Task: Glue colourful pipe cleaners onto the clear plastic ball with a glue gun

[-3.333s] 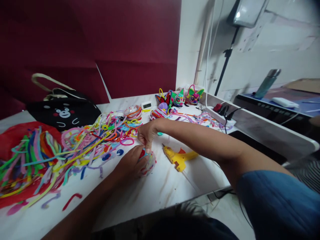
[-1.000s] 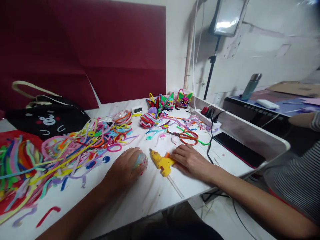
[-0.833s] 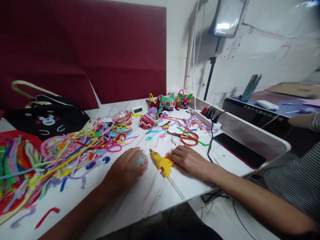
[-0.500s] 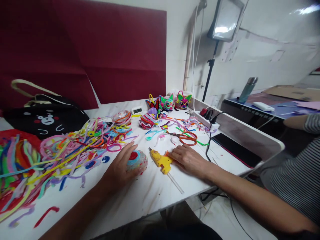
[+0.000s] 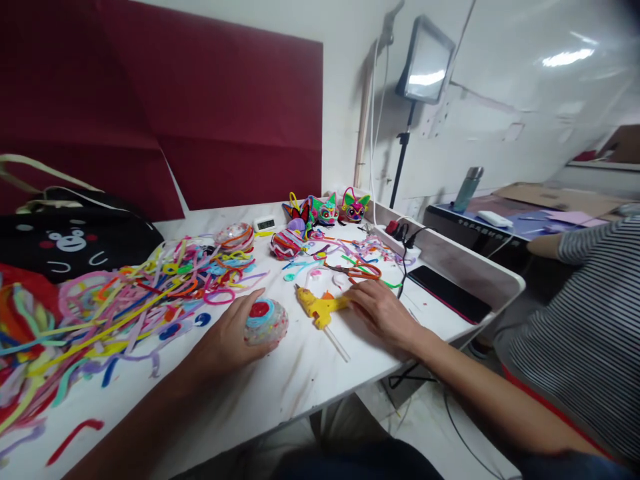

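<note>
My left hand (image 5: 233, 333) is curled around the side of a clear, speckled ball (image 5: 267, 325), which has a red and light-blue coil on top. The ball rests on the white table. To its right lies a yellow hot glue gun (image 5: 319, 309), nozzle toward the back left, with a clear glue stick (image 5: 337, 344) sticking out of its rear. My right hand (image 5: 383, 313) has its bent fingers at the end of the glue gun's handle; the fingertips are partly hidden. Just behind that hand lie orange-handled scissors (image 5: 363, 271).
A heap of colourful pipe cleaners (image 5: 145, 300) covers the left side. Wrapped balls (image 5: 287, 245) and finished animal heads (image 5: 354, 207) stand farther back. A phone (image 5: 449, 293) and a power strip (image 5: 400, 240) are at right. Beyond sits a person in a striped shirt (image 5: 585, 320).
The view has turned slightly right. My right hand has shifted a little right, so more of the glue gun's handle shows. My left hand stays on the ball.
</note>
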Action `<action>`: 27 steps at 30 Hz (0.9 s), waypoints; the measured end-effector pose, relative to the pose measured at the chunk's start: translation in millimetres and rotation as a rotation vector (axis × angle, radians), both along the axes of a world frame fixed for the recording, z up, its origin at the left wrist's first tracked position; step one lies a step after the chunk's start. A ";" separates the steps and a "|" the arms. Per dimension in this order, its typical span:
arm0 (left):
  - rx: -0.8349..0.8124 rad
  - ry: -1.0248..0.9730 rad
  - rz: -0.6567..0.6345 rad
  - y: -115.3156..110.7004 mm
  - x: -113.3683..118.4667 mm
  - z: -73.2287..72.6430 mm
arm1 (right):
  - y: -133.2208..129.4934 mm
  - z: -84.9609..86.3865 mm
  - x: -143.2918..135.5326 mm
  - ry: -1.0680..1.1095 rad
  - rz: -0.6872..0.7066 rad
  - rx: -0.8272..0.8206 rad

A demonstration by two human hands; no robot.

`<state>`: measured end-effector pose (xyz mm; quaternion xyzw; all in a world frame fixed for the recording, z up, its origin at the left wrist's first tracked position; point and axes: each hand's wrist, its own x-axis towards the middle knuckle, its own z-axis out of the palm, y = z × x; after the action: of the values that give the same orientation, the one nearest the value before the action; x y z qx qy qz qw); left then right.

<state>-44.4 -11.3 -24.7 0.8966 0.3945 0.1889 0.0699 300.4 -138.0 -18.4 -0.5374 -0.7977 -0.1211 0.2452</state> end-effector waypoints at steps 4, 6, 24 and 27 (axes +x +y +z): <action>-0.010 -0.014 0.017 -2.0 2.7 5.9 | -32.3 -14.8 10.1 0.090 -0.066 0.110; -0.028 -0.015 0.033 -4.0 4.7 9.5 | -42.3 -22.3 13.0 0.127 -0.085 0.153; -0.083 -0.179 0.097 8.3 4.5 -1.5 | -26.1 3.8 13.9 0.115 0.004 0.085; -0.081 -0.256 0.092 9.5 0.4 -0.5 | 12.6 35.4 11.4 0.047 0.041 -0.050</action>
<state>-44.0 -1.8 -25.1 0.8426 0.4303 0.2885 0.1471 311.8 -125.4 17.0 -0.5294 -0.8055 -0.0835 0.2527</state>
